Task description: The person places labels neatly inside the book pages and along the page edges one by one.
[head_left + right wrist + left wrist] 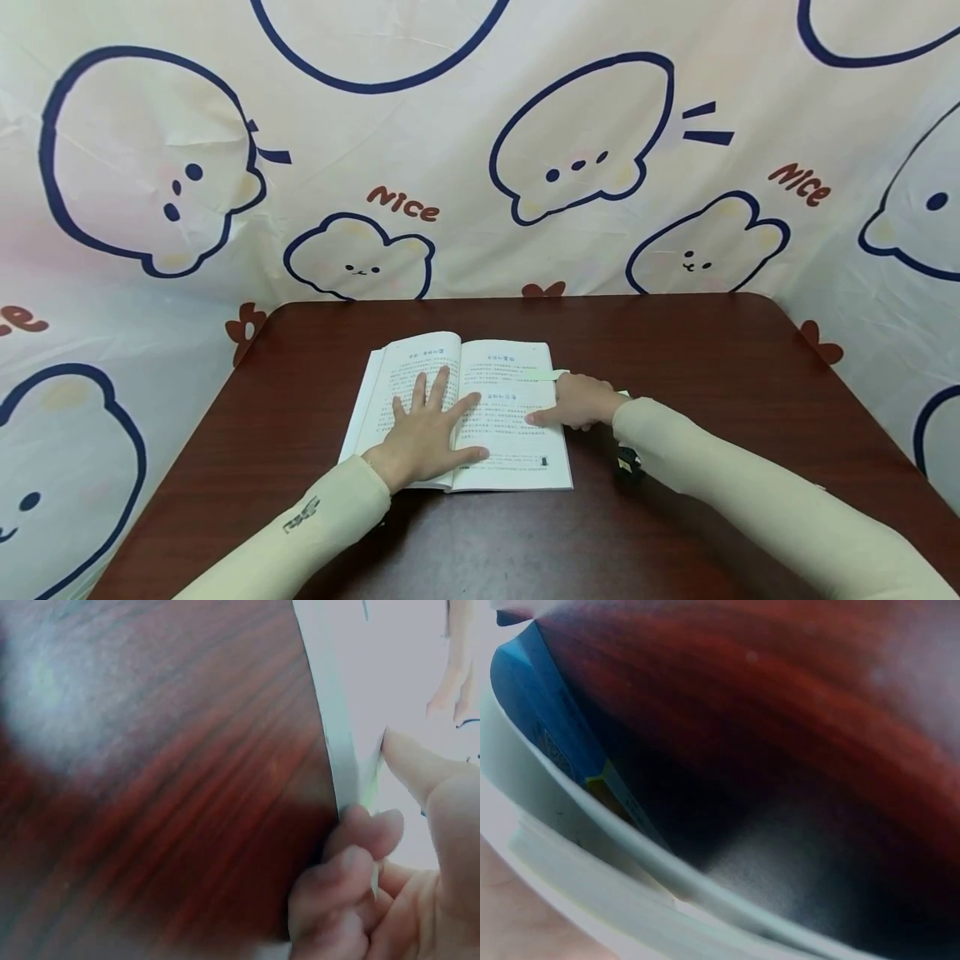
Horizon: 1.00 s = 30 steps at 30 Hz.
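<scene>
An open book with printed pages lies on the brown table. Across its left page and the middle fold my left hand rests with fingers spread. At the right edge of the right page, my right hand holds a pale green strip, which lies partly over that page. In the right wrist view the thumb reaches over the page, while the other fingers curl beside the book's edge. The left wrist view catches the blue cover under the curved pages.
The dark brown table has rounded far corners. Behind it and at both sides hangs a pale cloth with cartoon outlines. A small black object shows below the right cuff.
</scene>
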Tool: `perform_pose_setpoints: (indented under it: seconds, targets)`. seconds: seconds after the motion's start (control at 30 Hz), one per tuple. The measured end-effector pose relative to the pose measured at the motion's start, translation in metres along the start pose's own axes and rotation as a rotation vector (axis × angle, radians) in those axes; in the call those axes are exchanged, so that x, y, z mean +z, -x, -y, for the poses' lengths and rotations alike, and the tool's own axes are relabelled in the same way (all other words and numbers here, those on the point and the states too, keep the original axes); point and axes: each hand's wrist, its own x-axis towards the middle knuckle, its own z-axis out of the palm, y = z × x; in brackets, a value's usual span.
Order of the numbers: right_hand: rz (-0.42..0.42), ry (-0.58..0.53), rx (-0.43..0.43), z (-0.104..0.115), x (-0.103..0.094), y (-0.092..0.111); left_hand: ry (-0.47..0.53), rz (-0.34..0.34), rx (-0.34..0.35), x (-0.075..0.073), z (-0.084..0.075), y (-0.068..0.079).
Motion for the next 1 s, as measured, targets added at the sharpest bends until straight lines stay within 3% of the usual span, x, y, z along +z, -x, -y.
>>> perform_pose_setpoints:
  seconds: [0.23,0.63,1.0]
  targets:
    - [0.036,-0.054,-0.04,-0.001,-0.005,0.006,-0.012,-0.01,0.002,-0.001,-0.001,-0.001]
    - [0.067,-0.101,-0.026,-0.003,-0.004,0.0,-0.011,-0.009,0.012,-0.001,-0.001,0.0]
    - [0.035,-0.038,0.04,0.002,0.002,-0.003,-0.015,-0.001,0.005,0.001,0.0,0.0]
